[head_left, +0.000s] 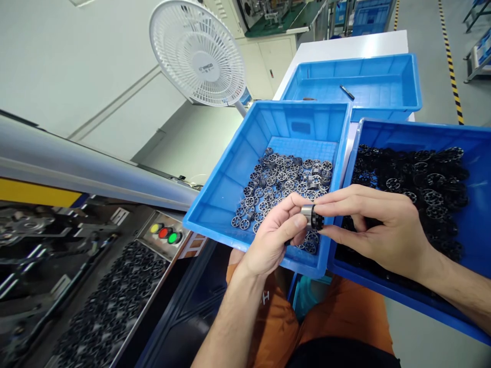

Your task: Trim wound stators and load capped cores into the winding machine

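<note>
My left hand (274, 230) is closed, with thumb and fingers pinching a short silver cylindrical metal part (307, 210). Against its right end sits a black toothed ring (317, 221), gripped between the thumb and fingers of my right hand (379, 225). Whether the two are joined I cannot tell. Both hands are over the near right side of a blue bin (215, 197). Inside lie many small spoked wheel-like metal parts (282, 176). Under my right hand, another blue bin (475, 189) holds a heap of black spoked parts (435, 197).
A third blue bin (414, 82) with a pen (347, 92) inside stands on a white table (356, 45) behind. A white fan (197, 56) rises at the back. At left, a machine has yellow, red and green buttons (165, 233) and a pile of dark parts (111, 306).
</note>
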The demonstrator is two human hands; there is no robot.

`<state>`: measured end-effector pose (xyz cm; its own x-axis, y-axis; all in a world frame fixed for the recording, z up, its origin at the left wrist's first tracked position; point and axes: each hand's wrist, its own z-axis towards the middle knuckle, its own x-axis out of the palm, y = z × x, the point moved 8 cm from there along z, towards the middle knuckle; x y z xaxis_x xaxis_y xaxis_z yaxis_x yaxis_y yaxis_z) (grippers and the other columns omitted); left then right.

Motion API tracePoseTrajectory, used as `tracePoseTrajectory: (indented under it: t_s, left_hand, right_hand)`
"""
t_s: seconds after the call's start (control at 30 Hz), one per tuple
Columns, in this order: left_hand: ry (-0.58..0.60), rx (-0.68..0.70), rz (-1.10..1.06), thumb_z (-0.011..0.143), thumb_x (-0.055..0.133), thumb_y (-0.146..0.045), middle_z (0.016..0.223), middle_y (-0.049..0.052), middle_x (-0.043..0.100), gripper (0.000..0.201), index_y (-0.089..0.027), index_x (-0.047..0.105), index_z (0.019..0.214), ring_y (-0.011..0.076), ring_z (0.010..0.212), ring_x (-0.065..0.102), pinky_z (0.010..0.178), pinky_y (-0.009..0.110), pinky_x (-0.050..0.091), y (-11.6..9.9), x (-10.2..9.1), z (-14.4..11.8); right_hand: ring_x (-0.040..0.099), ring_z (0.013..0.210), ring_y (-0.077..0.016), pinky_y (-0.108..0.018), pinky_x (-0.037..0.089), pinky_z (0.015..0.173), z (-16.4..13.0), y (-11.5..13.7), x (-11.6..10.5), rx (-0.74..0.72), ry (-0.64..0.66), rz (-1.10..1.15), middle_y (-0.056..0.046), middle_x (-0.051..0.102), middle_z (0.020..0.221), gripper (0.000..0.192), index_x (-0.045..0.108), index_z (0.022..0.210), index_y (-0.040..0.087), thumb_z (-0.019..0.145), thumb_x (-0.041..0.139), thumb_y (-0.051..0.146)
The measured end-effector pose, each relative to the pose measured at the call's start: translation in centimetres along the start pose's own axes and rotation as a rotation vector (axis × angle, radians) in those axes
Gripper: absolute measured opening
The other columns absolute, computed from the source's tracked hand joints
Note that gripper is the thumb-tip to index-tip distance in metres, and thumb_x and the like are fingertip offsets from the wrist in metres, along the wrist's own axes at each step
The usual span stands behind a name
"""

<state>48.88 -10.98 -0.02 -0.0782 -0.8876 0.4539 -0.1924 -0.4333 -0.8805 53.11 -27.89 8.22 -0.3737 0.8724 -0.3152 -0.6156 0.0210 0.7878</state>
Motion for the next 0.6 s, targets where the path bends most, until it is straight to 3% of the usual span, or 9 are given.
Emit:
tracePoseTrajectory:
  t_s: [0.1,0.2,0.37,0.53,0.6]
  left_hand:
    - [0.016,-0.021,0.001,0.094,0.096,-0.064,0.075,-0.006,0.054,0.054,-0.018,0.072,0.111,0.0059,0.057,0.044,0.055,0.018,0.035,0.0,0.2,0.0]
    - [0.036,-0.031,-0.007,0.096,0.095,-0.064,0.074,-0.006,0.053,0.053,-0.018,0.072,0.109,0.0064,0.058,0.045,0.055,0.018,0.036,0.0,0.4,0.0]
    - [0.030,-0.011,0.010,0.098,0.097,-0.052,0.076,-0.006,0.056,0.046,-0.019,0.073,0.121,0.0075,0.062,0.050,0.055,0.017,0.038,-0.1,0.4,0.0]
    - [0.089,0.029,-0.011,0.101,0.095,-0.051,0.079,-0.005,0.060,0.042,-0.020,0.074,0.120,0.0066,0.063,0.052,0.057,0.016,0.040,-0.2,0.7,-0.2]
    - [0.089,0.025,-0.016,0.101,0.095,-0.051,0.079,-0.004,0.060,0.042,-0.020,0.074,0.119,0.0065,0.063,0.052,0.057,0.016,0.039,-0.1,0.7,-0.2]
  right_hand:
    - [0.089,0.096,-0.0211,-0.028,0.065,0.058,0.0,0.0,0.0,-0.018,0.007,0.013,-0.004,0.092,0.127,0.033,0.095,0.122,0.033,0.098,0.093,0.010]
    - [0.087,0.088,-0.0204,-0.032,0.071,0.069,0.0,0.2,0.0,-0.047,0.013,0.000,-0.004,0.092,0.128,0.032,0.096,0.122,0.034,0.101,0.091,0.011]
    - [0.063,0.056,-0.0100,-0.029,0.056,0.052,-0.1,-0.6,0.0,0.012,0.034,0.022,-0.003,0.092,0.130,0.027,0.095,0.122,0.033,0.099,0.099,0.021]
    - [0.056,0.058,-0.0097,-0.027,0.050,0.052,-0.7,-1.5,0.0,0.076,0.035,0.025,-0.001,0.091,0.124,0.047,0.090,0.139,0.035,0.094,0.105,0.039]
    - [0.064,0.066,-0.0119,-0.028,0.050,0.055,-0.7,-1.0,0.0,0.034,0.035,-0.006,0.000,0.091,0.120,0.046,0.090,0.139,0.034,0.096,0.104,0.034]
